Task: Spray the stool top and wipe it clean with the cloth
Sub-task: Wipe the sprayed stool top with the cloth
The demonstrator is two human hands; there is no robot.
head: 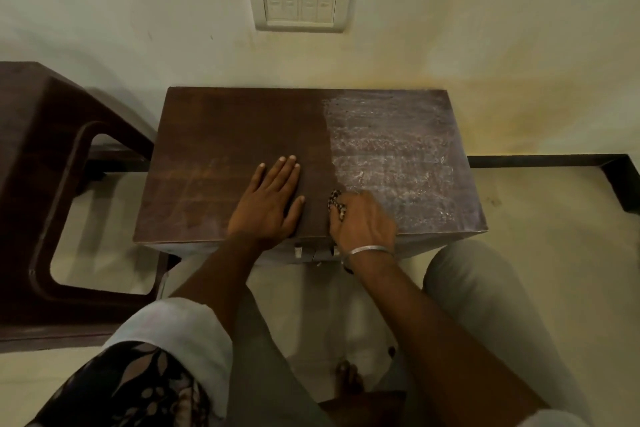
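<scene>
From the head view I judge the wiping about half done: the stool top [221, 128] shows dark, smooth wood grain on its left half, while the right half carries a chalky, streaky film that is yet to be cleared. The left hand [268, 204] lies flat, fingers straight, near the front edge. The right hand [365, 224] curls round a bunched, speckled cloth [335, 203] by the front edge, at the film's border.

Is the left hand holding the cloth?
No, the left hand lies flat on the brown wooden stool top; the right hand grips the speckled cloth.
</scene>
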